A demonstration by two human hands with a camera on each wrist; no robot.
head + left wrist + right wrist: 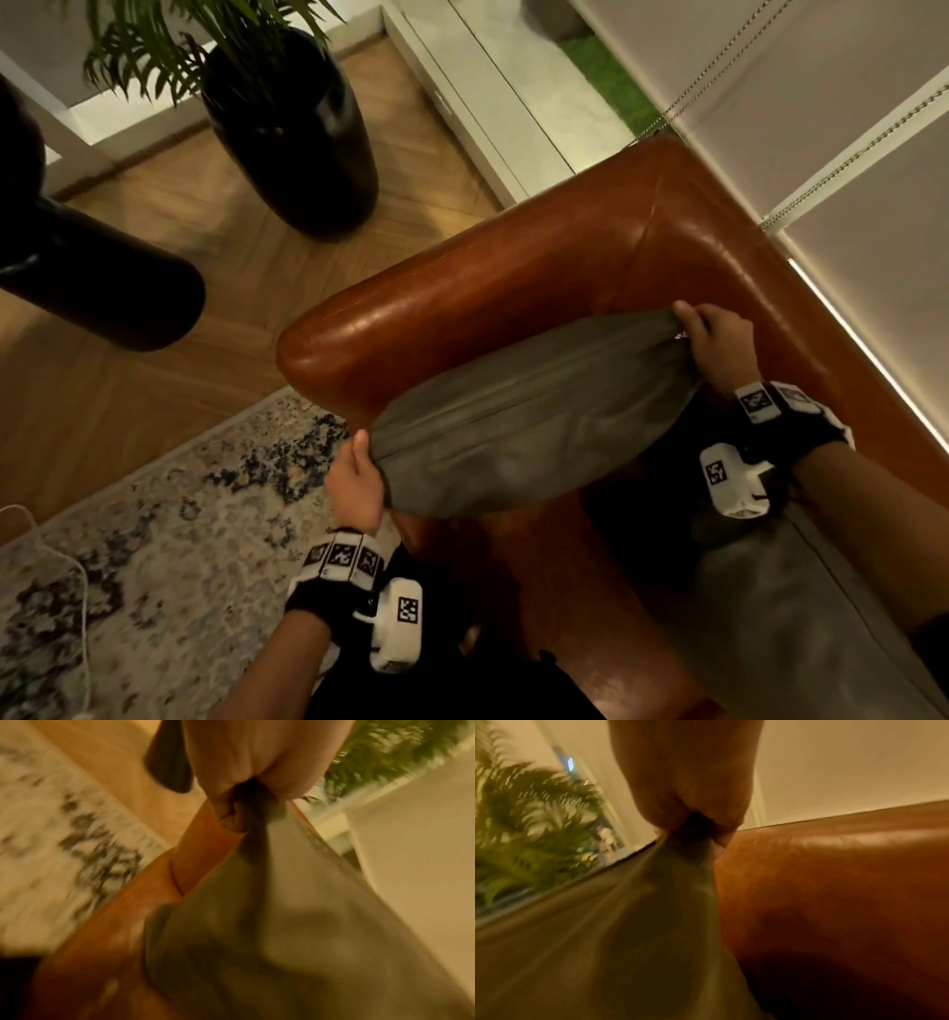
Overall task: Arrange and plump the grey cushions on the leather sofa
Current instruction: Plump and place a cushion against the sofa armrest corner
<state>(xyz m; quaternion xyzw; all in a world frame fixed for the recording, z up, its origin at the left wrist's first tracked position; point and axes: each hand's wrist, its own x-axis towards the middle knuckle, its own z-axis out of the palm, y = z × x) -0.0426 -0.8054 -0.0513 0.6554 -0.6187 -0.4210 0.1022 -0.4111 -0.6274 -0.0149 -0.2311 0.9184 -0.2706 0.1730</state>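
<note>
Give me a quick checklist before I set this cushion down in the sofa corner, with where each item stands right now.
1. Left hand grips the cushion corner: ok.
2. Right hand grips the opposite corner: ok.
3. Cushion lifted off the seat: cannot tell, its underside is hidden.
4. Sofa corner behind the cushion free of other things: ok as far as visible.
5. Second cushion out of the way, lower right on the seat: ok.
6. Cushion evenly plumped: cannot tell, it sags between the hands.
</note>
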